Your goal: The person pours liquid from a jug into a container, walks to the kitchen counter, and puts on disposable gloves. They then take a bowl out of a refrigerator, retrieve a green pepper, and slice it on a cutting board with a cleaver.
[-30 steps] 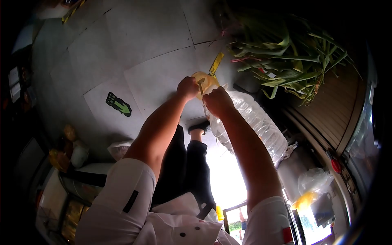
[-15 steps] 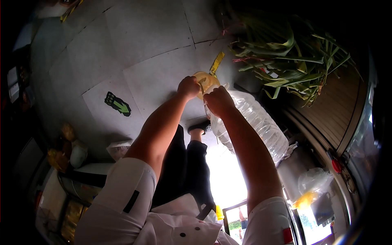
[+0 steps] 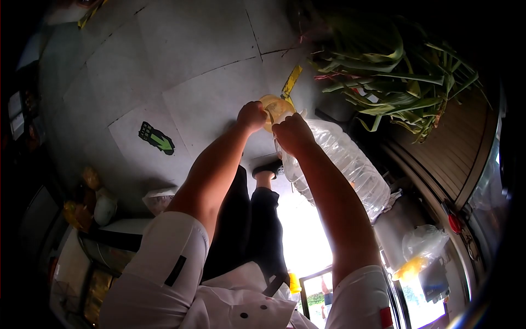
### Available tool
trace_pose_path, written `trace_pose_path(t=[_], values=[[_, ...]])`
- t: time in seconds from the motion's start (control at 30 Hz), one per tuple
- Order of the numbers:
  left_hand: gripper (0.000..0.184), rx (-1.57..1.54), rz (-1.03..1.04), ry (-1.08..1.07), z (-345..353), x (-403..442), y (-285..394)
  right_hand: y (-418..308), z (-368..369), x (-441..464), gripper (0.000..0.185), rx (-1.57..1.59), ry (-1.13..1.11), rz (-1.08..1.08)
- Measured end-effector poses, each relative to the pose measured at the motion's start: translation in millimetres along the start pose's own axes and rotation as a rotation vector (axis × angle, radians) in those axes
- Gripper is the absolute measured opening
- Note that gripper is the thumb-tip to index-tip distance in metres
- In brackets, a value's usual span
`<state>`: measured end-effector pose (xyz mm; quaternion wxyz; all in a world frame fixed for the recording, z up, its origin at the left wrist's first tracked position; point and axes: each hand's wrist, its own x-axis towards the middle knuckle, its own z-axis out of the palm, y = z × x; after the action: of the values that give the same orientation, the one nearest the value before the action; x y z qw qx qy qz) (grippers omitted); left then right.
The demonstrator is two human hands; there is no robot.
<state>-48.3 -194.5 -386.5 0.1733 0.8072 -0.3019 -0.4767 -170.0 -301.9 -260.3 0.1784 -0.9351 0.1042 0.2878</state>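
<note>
My left hand is closed, its fingertips pinched at the edge of a round, yellowish, translucent object. Whether this is a bowl or something else, I cannot tell. Beside it, my right hand is also closed, gripping the near end of a clear plastic bag. The bag is long and crinkled and seems to hold ribbed, see-through pieces stacked in a row. It stretches from my right hand down along the outer side of my right forearm. The fingertips of both hands are partly hidden.
Long green leafy stalks lie at the upper right, beside a brown slatted surface. A green arrow marker and yellow tape are on the grey floor. Another clear bag is at the lower right.
Both hands stay nearly in place, still closed. The bag's near edge has shifted slightly over the round yellowish object, and the view has moved a little.
</note>
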Motion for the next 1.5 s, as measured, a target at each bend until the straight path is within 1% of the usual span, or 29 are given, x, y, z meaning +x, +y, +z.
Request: trace_pose_path(t=[0.27, 0.37, 0.67, 0.77, 0.87, 0.97, 1.07, 1.27, 1.37, 1.5], values=[[0.016, -0.027, -0.008, 0.021, 4.9, 1.1, -5.0, -1.3, 3.1, 4.2, 0.012, -0.022, -0.023, 0.012], [0.015, -0.038, 0.008, 0.037, 5.6, 0.6, -5.6, -1.0, 4.4, 6.2, 0.012, -0.023, -0.068, 0.003], [0.013, -0.055, 0.011, 0.035, 13.8, 6.3, -14.6, 0.9, 16.1, 11.0, 0.010, -0.024, -0.044, 0.003], [0.017, -0.036, 0.009, -0.020, 13.6, 7.9, -16.4, 1.9, 25.1, 12.5, 0.010, -0.001, -0.003, 0.030], [0.017, -0.032, 0.007, -0.011, 16.7, 10.5, -19.6, 2.5, 28.2, 14.0, 0.010, 0.015, 0.018, 0.017], [0.018, -0.037, 0.006, 0.003, 19.8, 11.7, -22.7, 2.5, 25.1, 14.6, 0.010, -0.002, -0.019, -0.007], [0.014, -0.072, 0.018, 0.020, 20.8, 11.9, -24.3, 1.7, 17.9, 13.7, 0.011, 0.004, -0.021, -0.017], [0.013, -0.078, -0.008, -0.014, 17.9, 13.0, -22.9, 1.8, 21.5, 13.2, 0.011, -0.024, -0.007, -0.016], [0.013, -0.092, -0.005, 0.002, 19.3, 13.5, -24.5, 0.5, 23.5, 13.2, 0.011, -0.024, 0.014, -0.003], [0.014, -0.080, 0.004, -0.002, 19.4, 14.3, -26.2, 0.7, 20.6, 11.8, 0.010, -0.034, -0.009, -0.023]])
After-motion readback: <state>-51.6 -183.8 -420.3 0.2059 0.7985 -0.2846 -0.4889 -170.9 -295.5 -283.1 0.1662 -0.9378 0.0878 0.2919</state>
